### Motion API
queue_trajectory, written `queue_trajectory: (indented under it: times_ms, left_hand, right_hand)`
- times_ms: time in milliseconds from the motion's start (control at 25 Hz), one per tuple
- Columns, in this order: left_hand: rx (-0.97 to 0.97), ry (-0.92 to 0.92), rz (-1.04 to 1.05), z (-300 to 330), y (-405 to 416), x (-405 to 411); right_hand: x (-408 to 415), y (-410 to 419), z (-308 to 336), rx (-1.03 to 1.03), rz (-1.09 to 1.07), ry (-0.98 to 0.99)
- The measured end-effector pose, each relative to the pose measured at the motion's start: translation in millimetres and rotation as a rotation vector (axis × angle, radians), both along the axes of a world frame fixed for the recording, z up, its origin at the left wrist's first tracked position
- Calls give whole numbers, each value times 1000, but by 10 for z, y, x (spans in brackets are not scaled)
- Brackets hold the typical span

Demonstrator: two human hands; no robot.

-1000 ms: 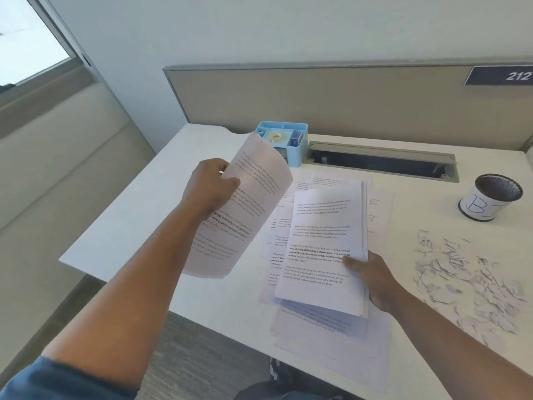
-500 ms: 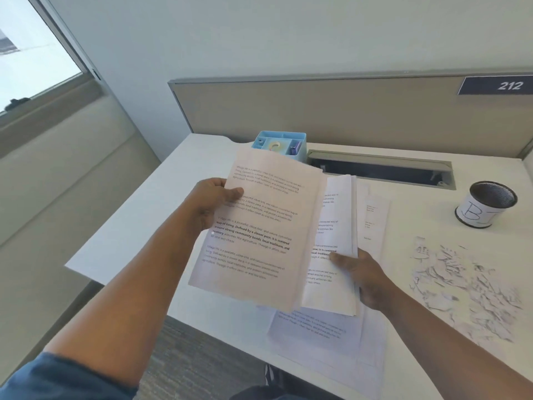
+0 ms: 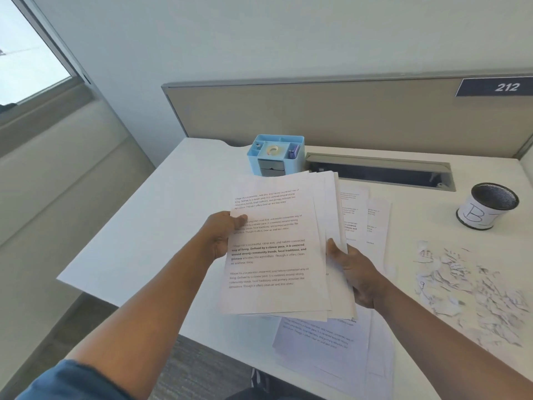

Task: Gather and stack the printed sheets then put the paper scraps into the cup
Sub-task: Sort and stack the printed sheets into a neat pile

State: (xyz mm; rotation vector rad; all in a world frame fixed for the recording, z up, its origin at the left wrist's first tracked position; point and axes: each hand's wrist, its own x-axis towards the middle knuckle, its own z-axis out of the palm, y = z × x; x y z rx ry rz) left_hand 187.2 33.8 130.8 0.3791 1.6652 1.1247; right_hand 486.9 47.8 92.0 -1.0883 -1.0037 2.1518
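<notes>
On the white rectangular counter [image 3: 173, 203], entered by size, largest first:

1. Beige fabric partition panel [image 3: 331, 116] along the rear edge, with a dark plate numbered 212 [image 3: 494, 87].
2. Grey recessed cable tray [image 3: 380, 171], set into the surface beneath the panel.
3. Loose white printed sheets [image 3: 326, 342], several, lying overlapped and askew near the front edge and behind the held bundle. Not yet gathered.
4. Held bundle of white printed sheets [image 3: 274, 255], lifted off the surface, edges fanned and unsquared. The left hand [image 3: 220, 235] pinches its left margin, thumb on the top page; the right hand [image 3: 352, 272] clasps its right edge from below, thumb on top. Both grips engaged on this bundle.
5. Scattered white paper scraps [image 3: 473, 293], a wide litter at the right. None handled.
6. Pale blue plastic desk organiser [image 3: 275, 154], at the rear, containing a tape roll.
7. Black mesh cup with a white hand-lettered paper label [image 3: 487, 204], upright at the right rear, apart from the scraps; interior contents cannot be made out.

Status, as judged: gathering partly done; remaining sheets, squaring and scrap transfer outstanding.
</notes>
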Motion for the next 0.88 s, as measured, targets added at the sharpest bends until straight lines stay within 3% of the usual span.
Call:
queue_trajectory:
  times_ms: [560,760,880]
  left_hand:
    - [30,-344,-197,-580,174,-865]
    - [61,-385,-197,-717,336,-1005]
    - [103,-410,-98,-768,453,-963]
  right_hand:
    - [-1110,156,105,12,-21,-136]
    - [-1271,159,56,-95,-111,-64]
    - [-1190,51,80,-176,-242,125]
